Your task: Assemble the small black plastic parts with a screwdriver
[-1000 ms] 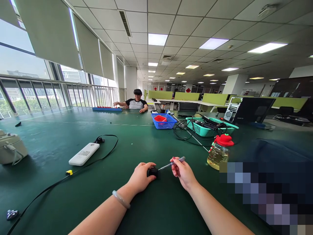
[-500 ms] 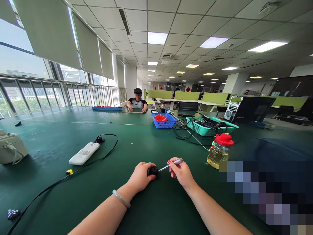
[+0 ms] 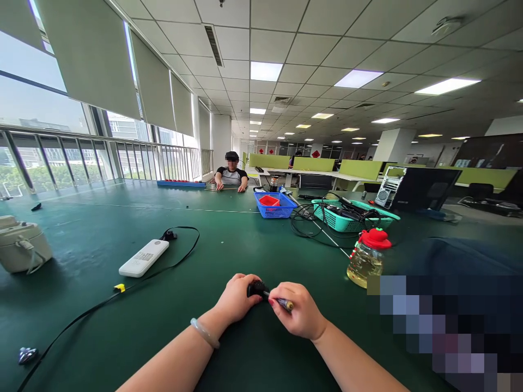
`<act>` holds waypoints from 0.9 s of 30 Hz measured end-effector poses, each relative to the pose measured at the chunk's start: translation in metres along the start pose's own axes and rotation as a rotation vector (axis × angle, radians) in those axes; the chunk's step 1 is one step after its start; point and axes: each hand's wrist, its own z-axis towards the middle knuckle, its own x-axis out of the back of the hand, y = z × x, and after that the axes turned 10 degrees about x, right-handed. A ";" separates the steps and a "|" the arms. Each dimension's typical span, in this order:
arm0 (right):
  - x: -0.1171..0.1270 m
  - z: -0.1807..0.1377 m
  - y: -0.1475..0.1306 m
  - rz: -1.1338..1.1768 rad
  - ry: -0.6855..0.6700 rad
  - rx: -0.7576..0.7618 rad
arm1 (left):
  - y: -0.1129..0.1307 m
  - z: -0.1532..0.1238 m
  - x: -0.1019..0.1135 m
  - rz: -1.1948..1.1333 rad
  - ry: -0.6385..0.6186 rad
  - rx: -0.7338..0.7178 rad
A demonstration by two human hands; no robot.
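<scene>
Green counter [image 3: 229,250], near edge out of frame. On its near half, about midway across, sits a small black part [image 3: 256,287]. Person's left hand [image 3: 238,296] is curled round it from the left, thumb on the near side, fingers over the far side. Person's right hand [image 3: 300,310] is closed round a screwdriver [image 3: 285,303], shaft running left to the part. Tip end meets the part's right side; can't tell if it's seated in anything.

Change over the last second: right hand went from a loose pen-style hold, a bit off to the right, to close beside the part, with the handle end swung toward the near edge. Left hand hasn't visibly shifted its hold. My read: tool is now being brought to bear, left hand steadying.

Outward: red-lidded jar [image 3: 365,267] to the right, white device [image 3: 144,258] and black cable [image 3: 77,313] toward the left edge, teal basket [image 3: 345,222] and blue basket [image 3: 273,212] farther back, co-worker [image 3: 231,177] at the far edge.
</scene>
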 end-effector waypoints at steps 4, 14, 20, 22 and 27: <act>0.001 -0.001 -0.001 -0.054 -0.013 0.055 | 0.001 0.000 0.000 0.000 0.002 0.003; 0.005 0.001 0.011 -0.064 0.288 -0.262 | 0.000 -0.001 0.000 0.004 -0.005 -0.008; 0.003 0.004 -0.002 -0.059 0.332 -0.299 | 0.000 -0.003 -0.001 0.050 -0.004 -0.038; -0.002 0.006 -0.008 -0.021 0.288 -0.301 | 0.000 -0.003 -0.001 0.047 -0.004 -0.059; -0.011 0.008 -0.005 0.125 0.310 -0.435 | 0.002 -0.003 0.000 0.046 -0.011 -0.064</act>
